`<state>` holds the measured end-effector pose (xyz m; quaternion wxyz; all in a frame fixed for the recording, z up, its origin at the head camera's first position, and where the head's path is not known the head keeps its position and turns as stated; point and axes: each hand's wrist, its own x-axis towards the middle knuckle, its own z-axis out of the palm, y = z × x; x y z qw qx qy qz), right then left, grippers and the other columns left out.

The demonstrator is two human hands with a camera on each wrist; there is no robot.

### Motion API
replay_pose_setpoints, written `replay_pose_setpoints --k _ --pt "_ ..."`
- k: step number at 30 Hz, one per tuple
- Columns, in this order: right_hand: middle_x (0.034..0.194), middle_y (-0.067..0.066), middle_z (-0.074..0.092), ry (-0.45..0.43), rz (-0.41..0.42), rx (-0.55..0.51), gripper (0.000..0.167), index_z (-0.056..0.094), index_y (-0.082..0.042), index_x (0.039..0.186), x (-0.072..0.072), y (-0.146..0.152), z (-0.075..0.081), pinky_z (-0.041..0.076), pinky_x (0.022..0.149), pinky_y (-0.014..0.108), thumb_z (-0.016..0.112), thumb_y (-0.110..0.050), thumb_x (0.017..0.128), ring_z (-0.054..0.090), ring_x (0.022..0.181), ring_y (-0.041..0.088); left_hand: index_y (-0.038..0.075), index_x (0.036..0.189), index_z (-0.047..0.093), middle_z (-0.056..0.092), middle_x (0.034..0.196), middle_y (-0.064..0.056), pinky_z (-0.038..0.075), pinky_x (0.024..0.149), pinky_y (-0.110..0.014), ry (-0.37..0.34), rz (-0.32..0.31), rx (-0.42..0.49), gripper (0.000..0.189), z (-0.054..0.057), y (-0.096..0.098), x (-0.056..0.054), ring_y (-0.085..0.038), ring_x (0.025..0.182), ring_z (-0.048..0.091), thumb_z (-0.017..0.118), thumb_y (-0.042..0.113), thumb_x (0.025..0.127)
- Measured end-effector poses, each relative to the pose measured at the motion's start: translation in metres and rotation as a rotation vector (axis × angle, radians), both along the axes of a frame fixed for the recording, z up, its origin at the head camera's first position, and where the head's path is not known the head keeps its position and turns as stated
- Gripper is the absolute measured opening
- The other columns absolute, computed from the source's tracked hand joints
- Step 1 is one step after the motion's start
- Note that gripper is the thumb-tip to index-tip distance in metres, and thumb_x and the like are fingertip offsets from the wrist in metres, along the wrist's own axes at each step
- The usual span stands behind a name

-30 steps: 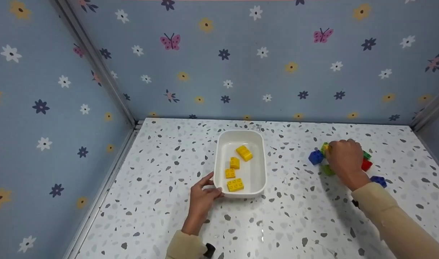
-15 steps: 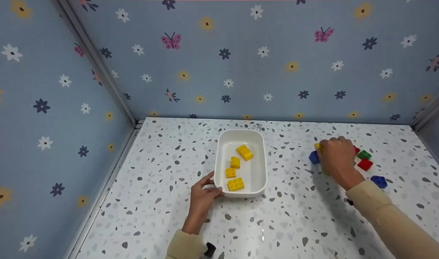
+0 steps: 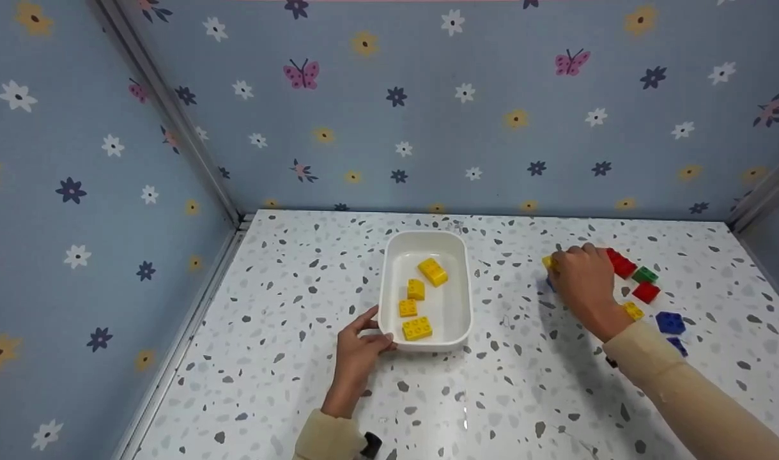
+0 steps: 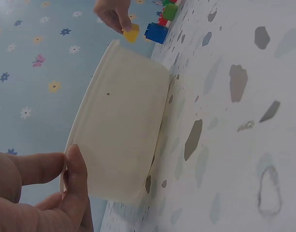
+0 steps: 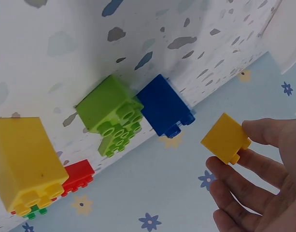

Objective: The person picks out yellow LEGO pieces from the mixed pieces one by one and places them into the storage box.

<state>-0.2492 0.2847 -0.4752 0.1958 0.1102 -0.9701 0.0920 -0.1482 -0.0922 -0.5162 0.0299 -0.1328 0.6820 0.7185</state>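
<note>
My left hand [image 3: 358, 350] pinches the near left corner of a white plastic box [image 4: 119, 116], thumb at the rim. Inside lie several yellow toy building blocks, among them a six-stud one [image 3: 417, 328] and a longer one [image 3: 433, 271]. Off to the right, my right hand [image 3: 586, 281] holds a small yellow block [image 5: 225, 138] between thumb and fingers, raised off the table. Just beside it in the right wrist view are a blue block [image 5: 162, 104] and lime green blocks [image 5: 106, 104] on the table. From the head, the right hand mostly hides these.
Right of the right hand lie red blocks [image 3: 620, 263], a green block [image 3: 645, 275], another yellow block [image 3: 633, 311] and a blue block [image 3: 670, 322]. The speckled table [image 3: 287, 287] meets flowered walls [image 3: 427, 128] at the back and left.
My right hand has moved left, carrying the yellow block, which uncovers red, yellow and blue blocks behind it. My left hand and the box have stayed put.
</note>
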Motion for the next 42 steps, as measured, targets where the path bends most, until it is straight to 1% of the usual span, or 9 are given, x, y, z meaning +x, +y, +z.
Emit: replay_pose_setpoints --k 6,13,20,28,34,37,40,42 --pt "0.1 0.029 0.075 0.002 0.017 0.001 0.022 0.079 0.008 0.107 0.002 -0.009 -0.001 0.055 0.089 0.059 0.08 -0.006 0.091 0.061 0.088 0.046 -0.004 0.153 0.052 0.053 0.124 -0.024 0.066 0.08 -0.03 0.002 -0.005 0.016 0.062 0.001 -0.001 0.001 -0.022 0.089 0.07 0.067 -0.012 0.093" --pt "0.094 0.025 0.075 0.026 0.04 0.044 0.017 0.079 0.006 0.101 0.002 -0.021 -0.001 0.055 0.087 0.057 0.079 -0.008 0.092 0.061 0.086 0.043 -0.006 0.154 0.05 0.053 0.125 -0.023 0.066 0.079 -0.03 0.007 -0.006 0.008 0.064 0.002 -0.002 0.002 -0.017 0.087 0.07 0.069 -0.011 0.093" --pt "0.093 0.024 0.075 0.016 0.066 0.024 0.015 0.079 0.006 0.1 0.003 -0.032 0.001 0.055 0.088 0.057 0.079 -0.007 0.092 0.062 0.088 0.042 -0.004 0.154 0.05 0.054 0.126 -0.024 0.066 0.078 -0.029 0.003 -0.005 -0.003 0.064 0.001 -0.001 0.001 -0.02 0.088 0.071 0.07 -0.01 0.093" --pt "0.092 0.023 0.075 0.027 0.091 0.031 0.012 0.079 0.005 0.098 0.004 -0.045 0.005 0.054 0.087 0.055 0.078 -0.006 0.092 0.063 0.087 0.042 -0.005 0.154 0.05 0.053 0.125 -0.023 0.066 0.079 -0.031 0.012 -0.01 0.003 0.065 0.001 -0.002 0.001 -0.017 0.086 0.07 0.07 -0.01 0.093" --pt "0.092 0.022 0.075 0.025 0.104 0.013 0.012 0.08 0.004 0.098 0.005 -0.054 0.007 0.053 0.088 0.054 0.079 -0.006 0.092 0.063 0.089 0.041 -0.003 0.153 0.052 0.054 0.123 -0.022 0.066 0.079 -0.031 0.002 -0.005 -0.013 0.063 0.002 -0.001 0.001 -0.016 0.085 0.07 0.069 -0.01 0.093" --pt "0.09 0.021 0.075 0.05 0.111 0.01 0.01 0.08 0.003 0.095 0.006 -0.059 0.007 0.053 0.087 0.054 0.08 -0.005 0.09 0.063 0.087 0.041 -0.004 0.153 0.051 0.054 0.123 -0.022 0.066 0.081 -0.033 0.006 -0.006 0.0 0.063 0.002 -0.001 0.001 -0.016 0.083 0.07 0.069 -0.011 0.093" --pt "0.088 0.021 0.074 0.08 0.119 0.024 0.01 0.08 0.002 0.094 0.007 -0.065 0.006 0.052 0.085 0.054 0.082 -0.005 0.088 0.062 0.085 0.04 -0.005 0.154 0.05 0.054 0.124 -0.024 0.067 0.081 -0.034 0.012 -0.005 0.009 0.064 0.002 0.0 0.002 -0.017 0.082 0.07 0.069 -0.011 0.093" --pt "0.087 0.02 0.074 0.091 0.123 0.037 0.01 0.079 0.002 0.093 0.007 -0.069 0.005 0.053 0.085 0.054 0.083 -0.006 0.088 0.062 0.085 0.039 -0.005 0.154 0.049 0.053 0.125 -0.024 0.067 0.081 -0.035 0.009 -0.001 0.013 0.065 0.003 -0.001 0.002 -0.017 0.082 0.07 0.069 -0.011 0.092"
